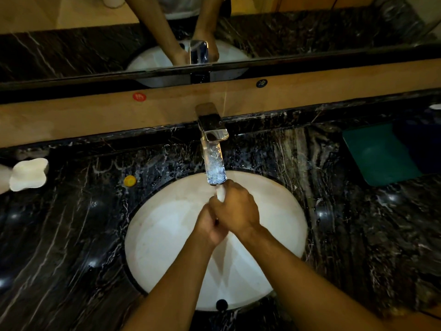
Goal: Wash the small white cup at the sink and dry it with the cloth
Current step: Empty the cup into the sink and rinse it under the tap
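Over the white oval sink (167,235), both my hands are closed around the small white cup (221,193). Only a sliver of the cup shows, just under the spout of the chrome tap (214,158). My right hand (235,209) wraps the cup from above. Below and to the left, my left hand (210,229) grips it from underneath, partly covered by the right. I cannot tell whether water is running. The green cloth (379,154) lies folded on the black marble counter at the far right.
A white soap dish (28,174) stands at the counter's left edge, a small yellow cap (129,180) lies left of the tap. A wooden ledge (95,115) and a mirror run behind the tap. The sink's overflow hole (222,304) faces me.
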`<state>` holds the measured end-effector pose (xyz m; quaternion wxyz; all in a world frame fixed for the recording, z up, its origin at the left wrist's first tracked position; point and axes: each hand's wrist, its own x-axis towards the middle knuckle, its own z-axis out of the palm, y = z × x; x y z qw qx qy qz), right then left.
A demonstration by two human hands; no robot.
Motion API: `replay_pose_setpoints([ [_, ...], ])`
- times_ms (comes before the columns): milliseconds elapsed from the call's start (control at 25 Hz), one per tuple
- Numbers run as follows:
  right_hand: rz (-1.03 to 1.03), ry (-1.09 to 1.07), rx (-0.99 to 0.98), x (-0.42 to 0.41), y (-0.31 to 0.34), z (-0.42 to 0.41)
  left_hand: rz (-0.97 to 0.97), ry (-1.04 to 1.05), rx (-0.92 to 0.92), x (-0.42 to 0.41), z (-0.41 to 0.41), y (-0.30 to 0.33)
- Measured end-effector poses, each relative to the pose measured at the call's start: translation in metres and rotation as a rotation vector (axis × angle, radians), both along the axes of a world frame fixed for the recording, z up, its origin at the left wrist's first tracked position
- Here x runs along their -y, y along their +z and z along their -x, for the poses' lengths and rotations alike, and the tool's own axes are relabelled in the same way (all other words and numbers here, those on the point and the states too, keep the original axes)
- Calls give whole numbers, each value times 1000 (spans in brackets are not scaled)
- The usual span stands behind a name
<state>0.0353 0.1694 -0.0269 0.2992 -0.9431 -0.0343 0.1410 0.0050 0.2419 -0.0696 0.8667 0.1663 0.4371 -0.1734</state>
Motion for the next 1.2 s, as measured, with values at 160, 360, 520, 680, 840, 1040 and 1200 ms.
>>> replay_pose_setpoints([
  [160, 202, -21, -222, 9, -4, -3, 105, -69, -127, 12, 15, 1],
  [360, 15, -110, -489, 28, -4, -12, 1, -71, -151, -8, 23, 14],
  [520, -252, -153, -192, 38, 18, -14, -224, -98, -118, -28, 36, 24],
  [680, -774, -225, -163, 21, 72, -53, -541, -56, -96, -48, 51, 30],
  [840, -729, -69, -191, -7, 101, -61, -604, -6, -16, -51, 62, 45],
  [1040, -810, -145, -349, -10, 110, -57, -616, 74, 22, -45, 67, 58],
  [1200, -786, -202, -408, -3, 105, -49, -646, 72, 40, -44, 72, 59],
])
